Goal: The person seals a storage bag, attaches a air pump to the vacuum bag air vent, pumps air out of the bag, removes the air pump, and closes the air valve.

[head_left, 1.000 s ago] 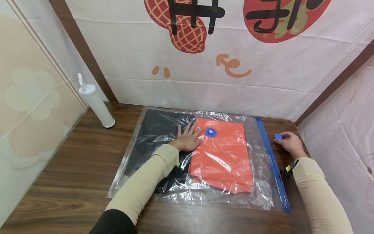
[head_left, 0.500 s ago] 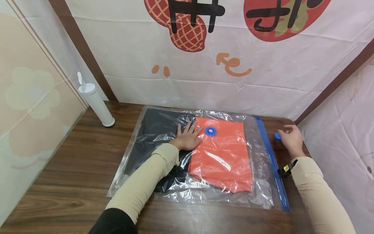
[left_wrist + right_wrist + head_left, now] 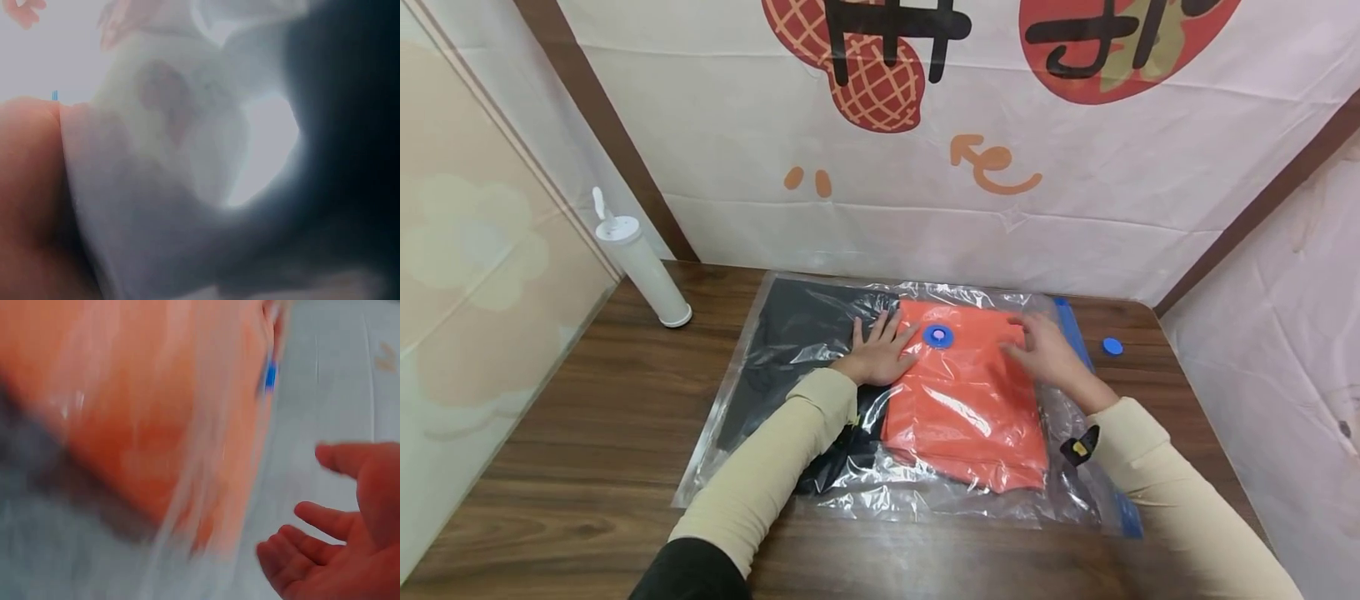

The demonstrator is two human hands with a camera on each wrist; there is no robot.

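Note:
A clear vacuum storage bag (image 3: pixel 917 505) lies flat on the wooden table, holding a folded black cloth (image 3: pixel 805 321) and a folded orange-red cloth (image 3: pixel 962 392). My left hand (image 3: pixel 880 354) rests on the bag with fingers spread, where the two cloths meet. Just right of its fingertips is the round blue valve (image 3: pixel 938 336), uncovered, with a pinkish centre. My right hand (image 3: pixel 1048 350) is over the right part of the orange-red cloth, fingers parted and holding nothing, as the right wrist view also shows. The small blue valve cap (image 3: pixel 1112 347) lies on the table right of the bag.
A white hand pump (image 3: pixel 643 271) stands at the back left of the table (image 3: pixel 587 433). A blue zip strip (image 3: pixel 1073 333) runs along the bag's right edge, partly hidden by the right arm. Printed cloth walls (image 3: pixel 910 233) close in the back and sides.
My right hand let go of the blue cap on the table and moved left over the orange-red cloth. The left hand stayed in place on the bag.

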